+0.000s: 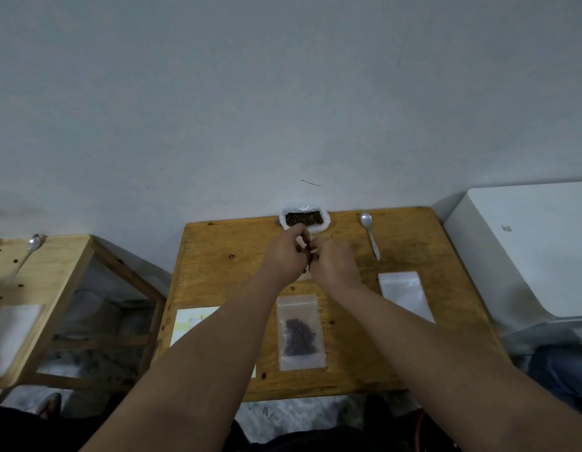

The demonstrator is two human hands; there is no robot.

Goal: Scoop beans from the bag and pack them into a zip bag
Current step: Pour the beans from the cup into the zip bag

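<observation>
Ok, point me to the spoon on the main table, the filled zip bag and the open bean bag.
spoon [370,234], head view, on its handle just below the bowl.
filled zip bag [300,334], head view, on the beans inside.
open bean bag [304,218], head view, on the beans at its mouth.

One head-worn wide-angle view looks forward and down over the wooden table [217,256], probably from standing height

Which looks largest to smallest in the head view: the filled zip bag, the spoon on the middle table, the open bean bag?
1. filled zip bag
2. spoon and open bean bag: alike, unranked; both lie farther from the camera.
</observation>
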